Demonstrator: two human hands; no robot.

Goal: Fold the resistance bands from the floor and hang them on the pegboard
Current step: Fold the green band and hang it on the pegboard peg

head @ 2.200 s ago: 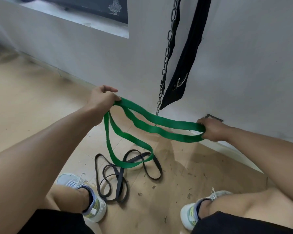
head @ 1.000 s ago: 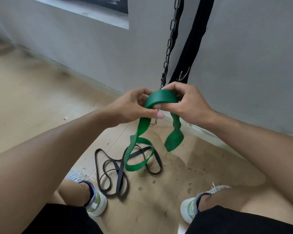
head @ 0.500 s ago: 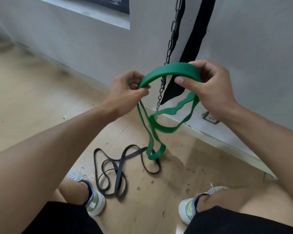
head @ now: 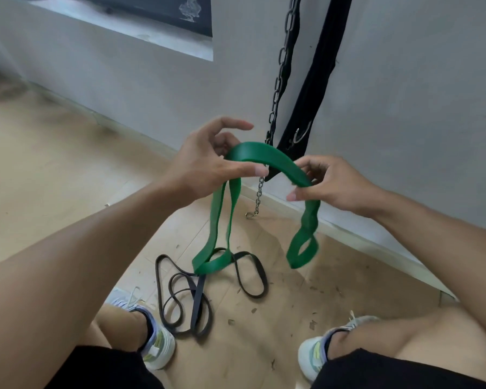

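A green resistance band [head: 272, 158] arches between my two hands above the wooden floor. My left hand [head: 208, 161] pinches its left end with thumb and fingers, the index finger lifted off. My right hand [head: 331, 183] grips its right end. One long green loop hangs from the left hand almost to the floor, and a shorter twisted loop dangles under the right hand. A black resistance band [head: 197, 293] lies tangled on the floor between my feet, touched by neither hand. No pegboard is in view.
A metal chain [head: 281, 74] with a hook and a black strap [head: 314, 88] hang against the grey wall just behind my hands. My two sneakers [head: 159, 346] stand on the floor either side of the black band. Small debris litters the floor.
Both hands have dropped lower and moved a little apart. The arch of green band between them has widened, and the hanging loops have separated to either side.
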